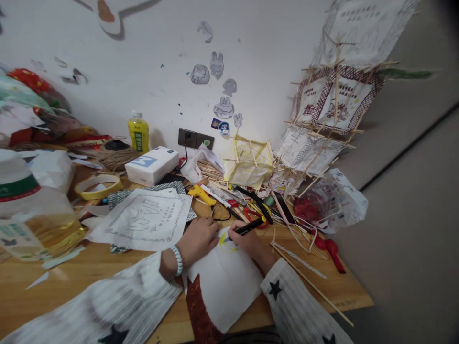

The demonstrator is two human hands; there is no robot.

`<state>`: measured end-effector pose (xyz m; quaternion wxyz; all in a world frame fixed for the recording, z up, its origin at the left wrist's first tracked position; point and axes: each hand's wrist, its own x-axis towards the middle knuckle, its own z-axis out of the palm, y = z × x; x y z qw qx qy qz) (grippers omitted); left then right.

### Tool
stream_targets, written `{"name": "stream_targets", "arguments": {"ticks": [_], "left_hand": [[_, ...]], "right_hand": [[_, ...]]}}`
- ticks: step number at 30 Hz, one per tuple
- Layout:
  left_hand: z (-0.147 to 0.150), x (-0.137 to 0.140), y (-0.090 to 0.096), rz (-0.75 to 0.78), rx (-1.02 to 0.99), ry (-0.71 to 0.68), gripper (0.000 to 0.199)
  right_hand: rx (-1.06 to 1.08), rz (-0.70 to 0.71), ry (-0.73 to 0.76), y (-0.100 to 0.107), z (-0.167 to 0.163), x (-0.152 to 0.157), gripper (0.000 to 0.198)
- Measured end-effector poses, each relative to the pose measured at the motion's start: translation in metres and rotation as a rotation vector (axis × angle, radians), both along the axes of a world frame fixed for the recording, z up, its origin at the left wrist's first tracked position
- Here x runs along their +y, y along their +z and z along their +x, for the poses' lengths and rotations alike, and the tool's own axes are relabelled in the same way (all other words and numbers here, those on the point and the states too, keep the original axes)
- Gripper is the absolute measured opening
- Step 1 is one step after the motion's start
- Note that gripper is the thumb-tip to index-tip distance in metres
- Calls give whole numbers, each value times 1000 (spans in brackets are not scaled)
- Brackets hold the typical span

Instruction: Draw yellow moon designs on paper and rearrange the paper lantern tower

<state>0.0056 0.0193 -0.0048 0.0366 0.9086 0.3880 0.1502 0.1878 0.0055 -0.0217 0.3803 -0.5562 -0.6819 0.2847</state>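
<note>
My right hand point(246, 240) is closed around a black marker point(250, 227) with a yellow end. The marker's tip meets a white sheet of paper point(229, 286), where yellow lines point(226, 243) are drawn near the top edge. My left hand point(198, 239) lies flat on the sheet's upper left part, fingers stretched toward the drawing. A dark red-brown strip point(201, 313) shows along the sheet's lower left side. To the left of my left hand lies another sheet with line drawings point(143, 220), on top of patterned paper.
A yellow glue gun point(201, 194), scissors point(256, 217), a phone point(284, 208) and wooden sticks clutter the back. A stick lantern with paper panels point(337, 100) rises at right. At left stand a large bottle point(32, 210), a tape roll point(98, 186) and a white box point(152, 166).
</note>
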Motion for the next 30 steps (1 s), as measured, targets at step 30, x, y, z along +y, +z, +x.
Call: {"name": "stream_targets", "arguments": {"ticks": [30], "left_hand": [[0, 0, -1, 15, 9, 4, 11]], "right_hand": [[24, -56, 50, 6, 1, -7, 13]]}}
